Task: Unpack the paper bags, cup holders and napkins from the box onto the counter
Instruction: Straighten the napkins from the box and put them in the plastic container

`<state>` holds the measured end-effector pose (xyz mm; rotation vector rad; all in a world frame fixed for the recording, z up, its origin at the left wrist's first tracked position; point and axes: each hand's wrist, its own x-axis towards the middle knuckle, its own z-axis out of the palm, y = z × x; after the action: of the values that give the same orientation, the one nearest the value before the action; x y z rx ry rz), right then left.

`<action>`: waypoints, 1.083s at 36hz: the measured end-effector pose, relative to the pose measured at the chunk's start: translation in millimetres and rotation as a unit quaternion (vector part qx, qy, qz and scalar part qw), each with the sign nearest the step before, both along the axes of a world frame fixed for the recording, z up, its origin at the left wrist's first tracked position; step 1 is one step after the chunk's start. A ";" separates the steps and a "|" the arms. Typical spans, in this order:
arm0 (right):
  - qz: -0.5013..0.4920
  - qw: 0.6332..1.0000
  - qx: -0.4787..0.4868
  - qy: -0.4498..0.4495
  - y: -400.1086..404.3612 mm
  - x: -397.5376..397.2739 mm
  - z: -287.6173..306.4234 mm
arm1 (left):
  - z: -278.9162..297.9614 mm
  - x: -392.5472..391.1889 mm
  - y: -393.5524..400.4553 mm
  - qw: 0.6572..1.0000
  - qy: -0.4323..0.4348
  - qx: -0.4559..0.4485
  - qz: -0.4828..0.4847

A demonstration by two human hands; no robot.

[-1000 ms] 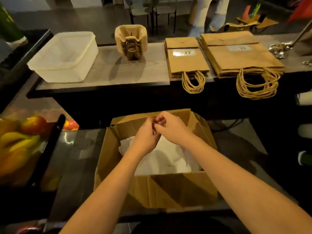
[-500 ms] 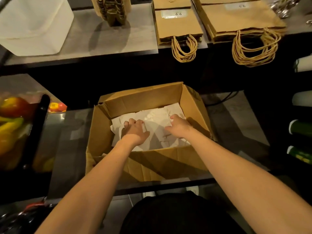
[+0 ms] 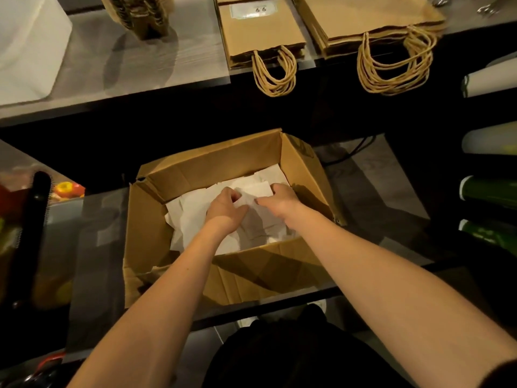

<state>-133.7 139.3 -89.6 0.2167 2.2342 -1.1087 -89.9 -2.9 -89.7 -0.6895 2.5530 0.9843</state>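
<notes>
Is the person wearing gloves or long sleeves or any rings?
No gloves. The left hand and right hand are bare, and both forearms are uncovered, with no sleeves, watch or bracelet visible. Rings cannot be seen; the fingers are curled into the napkins.

Both forearms reach forward, left hand [image 3: 223, 210] and right hand [image 3: 281, 201] curled, nearly touching.

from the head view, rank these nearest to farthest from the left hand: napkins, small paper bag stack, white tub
1. napkins: in the box, gripped by the left hand.
2. small paper bag stack: counter, ahead and slightly right.
3. white tub: counter's far left.
</notes>
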 end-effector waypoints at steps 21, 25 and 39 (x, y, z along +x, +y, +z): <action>-0.138 0.904 -0.377 -0.145 41.5 3.6 33.6 | 39.4 17.4 3.8 0.919 0.114 0.367 0.086; -0.114 0.897 -0.389 -0.174 43.5 6.4 42.7 | 54.9 18.2 9.4 0.938 0.167 0.300 0.055; -0.196 0.792 -0.549 -0.180 30.5 7.3 60.3 | 60.5 33.3 21.6 0.823 0.041 0.543 0.159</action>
<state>-126.3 169.8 -29.4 0.3466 0.9473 -2.1741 -56.6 18.7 -29.1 -0.6829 1.4662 2.2837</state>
